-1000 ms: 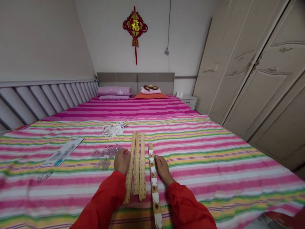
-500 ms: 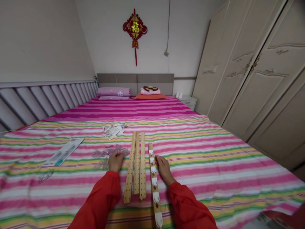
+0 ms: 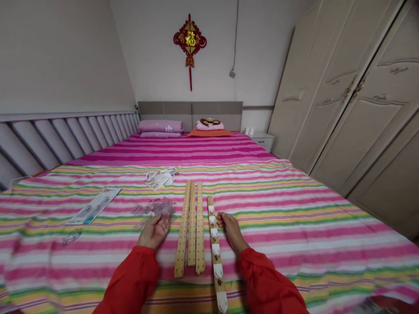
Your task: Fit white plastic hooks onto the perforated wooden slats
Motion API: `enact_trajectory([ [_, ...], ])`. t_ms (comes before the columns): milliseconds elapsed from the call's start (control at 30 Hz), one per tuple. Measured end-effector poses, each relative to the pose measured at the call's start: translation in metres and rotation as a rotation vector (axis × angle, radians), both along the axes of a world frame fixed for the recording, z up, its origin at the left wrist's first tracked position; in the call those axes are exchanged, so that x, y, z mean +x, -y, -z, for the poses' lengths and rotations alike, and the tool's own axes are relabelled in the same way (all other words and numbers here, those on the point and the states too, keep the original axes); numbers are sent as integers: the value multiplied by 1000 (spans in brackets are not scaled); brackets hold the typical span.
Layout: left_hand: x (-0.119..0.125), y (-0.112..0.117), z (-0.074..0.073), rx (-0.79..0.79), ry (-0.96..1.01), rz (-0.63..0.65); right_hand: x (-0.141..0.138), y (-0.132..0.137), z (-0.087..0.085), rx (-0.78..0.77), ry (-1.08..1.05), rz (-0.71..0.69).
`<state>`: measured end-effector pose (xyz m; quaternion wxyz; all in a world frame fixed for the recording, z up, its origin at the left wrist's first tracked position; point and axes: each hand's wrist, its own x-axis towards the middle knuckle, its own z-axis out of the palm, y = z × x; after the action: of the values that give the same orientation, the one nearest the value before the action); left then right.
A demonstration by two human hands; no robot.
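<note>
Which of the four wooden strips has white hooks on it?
The rightmost strip, nearest the right hand: white hooks run along it, while the other three strips have none.

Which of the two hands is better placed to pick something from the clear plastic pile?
Probably the left hand: it is at the near edge of the clear plastic pile. The right hand is farther off, beyond the three hookless strips.

Left hand (image 3: 155, 230) at clear plastic (image 3: 167, 205), right hand (image 3: 231, 229) beside hooks (image 3: 216, 250)
</note>
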<state>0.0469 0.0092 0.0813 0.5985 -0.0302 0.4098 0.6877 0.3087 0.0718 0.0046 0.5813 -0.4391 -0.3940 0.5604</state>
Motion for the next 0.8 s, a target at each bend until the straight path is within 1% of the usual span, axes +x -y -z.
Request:
enact_trajectory([
  [67, 1, 6, -2, 36, 33, 12, -1, 0, -8, -26, -17, -8],
  [133, 3, 11, -5, 81, 59, 15, -6, 2, -19, -24, 0, -47],
  [233, 10, 18, -7, 143, 93, 37, -21, 7, -41, 40, 50, -173],
  [333, 18, 23, -9, 184, 130, 90, -42, 17, -64, 91, 80, -310],
  [433, 24, 27, -8, 182, 165, 154, -63, 26, -80, 118, 79, -409],
  [500, 26, 29, -7, 177, 179, 192, -74, 30, -84, 111, 61, -454],
  [567, 26, 31, -5, 174, 188, 214, -83, 32, -85, 109, 39, -477],
  [700, 24, 34, -1, 158, 193, 203, -98, 29, -81, 64, -19, -469],
  [800, 21, 36, 2, 157, 195, 190, -105, 26, -81, 43, -14, -487],
])
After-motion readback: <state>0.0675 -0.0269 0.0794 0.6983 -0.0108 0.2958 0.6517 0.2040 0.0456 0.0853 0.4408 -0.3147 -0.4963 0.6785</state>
